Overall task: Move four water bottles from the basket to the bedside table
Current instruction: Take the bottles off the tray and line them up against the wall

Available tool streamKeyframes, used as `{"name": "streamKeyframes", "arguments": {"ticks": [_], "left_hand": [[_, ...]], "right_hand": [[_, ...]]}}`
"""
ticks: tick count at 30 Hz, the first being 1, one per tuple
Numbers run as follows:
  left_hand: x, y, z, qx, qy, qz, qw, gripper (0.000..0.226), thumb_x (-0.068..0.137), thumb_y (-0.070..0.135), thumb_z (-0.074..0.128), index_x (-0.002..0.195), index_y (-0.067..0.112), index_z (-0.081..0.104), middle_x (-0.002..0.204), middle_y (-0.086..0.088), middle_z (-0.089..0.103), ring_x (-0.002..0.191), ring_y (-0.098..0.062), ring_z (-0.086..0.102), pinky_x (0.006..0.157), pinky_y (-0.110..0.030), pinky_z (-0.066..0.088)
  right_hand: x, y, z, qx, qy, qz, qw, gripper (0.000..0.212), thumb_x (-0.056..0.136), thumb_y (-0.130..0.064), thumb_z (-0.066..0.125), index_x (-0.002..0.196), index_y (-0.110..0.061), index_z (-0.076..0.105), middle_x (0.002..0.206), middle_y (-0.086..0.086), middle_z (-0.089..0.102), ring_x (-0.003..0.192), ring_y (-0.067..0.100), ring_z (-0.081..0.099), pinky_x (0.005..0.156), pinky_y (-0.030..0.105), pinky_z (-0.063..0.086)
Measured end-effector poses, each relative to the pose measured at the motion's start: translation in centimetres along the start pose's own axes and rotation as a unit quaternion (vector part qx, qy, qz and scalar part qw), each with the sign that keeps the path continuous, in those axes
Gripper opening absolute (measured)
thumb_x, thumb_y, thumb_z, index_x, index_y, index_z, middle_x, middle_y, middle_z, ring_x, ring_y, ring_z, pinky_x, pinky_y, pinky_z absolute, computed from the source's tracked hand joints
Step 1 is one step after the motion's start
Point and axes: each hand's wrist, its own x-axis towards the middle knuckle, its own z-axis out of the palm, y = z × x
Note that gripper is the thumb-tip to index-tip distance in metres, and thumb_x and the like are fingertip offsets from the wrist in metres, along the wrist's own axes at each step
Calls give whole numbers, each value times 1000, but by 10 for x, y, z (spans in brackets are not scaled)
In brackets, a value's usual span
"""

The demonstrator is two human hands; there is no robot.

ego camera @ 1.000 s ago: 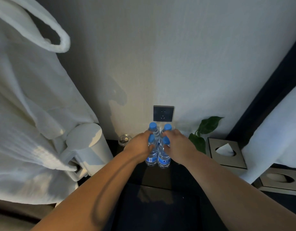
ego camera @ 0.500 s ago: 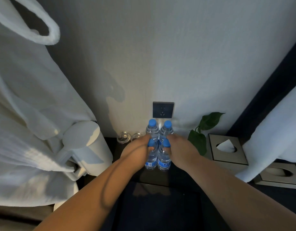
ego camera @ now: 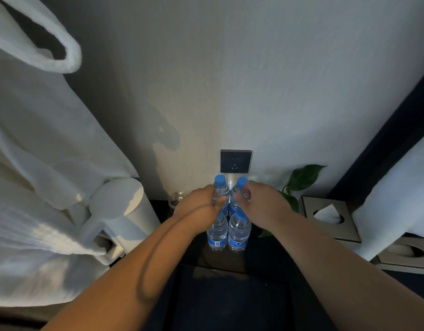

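Observation:
Clear water bottles with blue caps stand in a tight two-by-two cluster on the dark bedside table (ego camera: 224, 260), close to the wall. The front left bottle (ego camera: 217, 234) and the front right bottle (ego camera: 238, 234) stand free. My left hand (ego camera: 199, 207) is wrapped around the neck of the rear left bottle (ego camera: 220, 181). My right hand (ego camera: 262, 206) is closed on the neck of the rear right bottle (ego camera: 242, 182). Both rear bottles are upright, and my fingers hide their bodies. No basket is in view.
A white kettle (ego camera: 125, 211) and a small glass (ego camera: 176, 199) stand left of the bottles. Behind them is a wall socket (ego camera: 235, 161). A leafy plant (ego camera: 301, 177) and two tissue boxes (ego camera: 328, 218) (ego camera: 407, 253) are to the right. A white bathrobe (ego camera: 27, 163) hangs at the left.
Both hands have let go of the front bottles' caps and moved back and up onto the necks of the rear pair. The front bottles now show fully.

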Motion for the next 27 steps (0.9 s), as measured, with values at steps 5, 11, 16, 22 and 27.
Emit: {"name": "streamKeyframes", "arguments": {"ticks": [5, 11, 16, 22, 27], "left_hand": [[34, 9, -13, 16, 50, 18, 998, 31, 95, 44, 57, 121, 26, 56, 108, -1, 67, 92, -20, 62, 72, -34, 51], [64, 15, -8, 9, -5, 29, 1000, 32, 95, 25, 59, 125, 24, 67, 118, -4, 69, 102, -23, 64, 85, -31, 51], [80, 16, -3, 55, -22, 32, 998, 27, 98, 27, 54, 122, 19, 65, 115, -8, 67, 100, -25, 62, 86, -33, 51], [79, 8, -1, 39, -9, 51, 998, 27, 99, 28, 51, 123, 24, 62, 109, -6, 67, 94, -23, 60, 79, -34, 51], [80, 7, -1, 18, -7, 62, 998, 22, 99, 29, 54, 117, 24, 64, 102, -4, 68, 89, -22, 59, 77, -34, 51]], "right_hand": [[29, 3, -11, -3, 7, 11, 1000, 34, 99, -39, 58, 126, -18, 56, 99, 6, 69, 87, 23, 64, 72, 38, 55], [57, 5, -1, -69, -43, -6, 997, 29, 101, -30, 57, 126, -15, 63, 110, 10, 67, 100, 27, 62, 85, 39, 54], [73, 7, 4, -114, -55, -24, 992, 21, 100, -23, 59, 119, -16, 65, 105, 8, 66, 100, 26, 63, 82, 33, 51], [78, 15, 1, -79, -57, -21, 995, 31, 102, -36, 58, 129, -22, 65, 111, 7, 68, 101, 24, 63, 75, 27, 42], [81, 16, -1, -87, -71, -15, 994, 27, 102, -38, 58, 120, -20, 66, 100, 4, 66, 92, 21, 60, 72, 27, 39]]}}
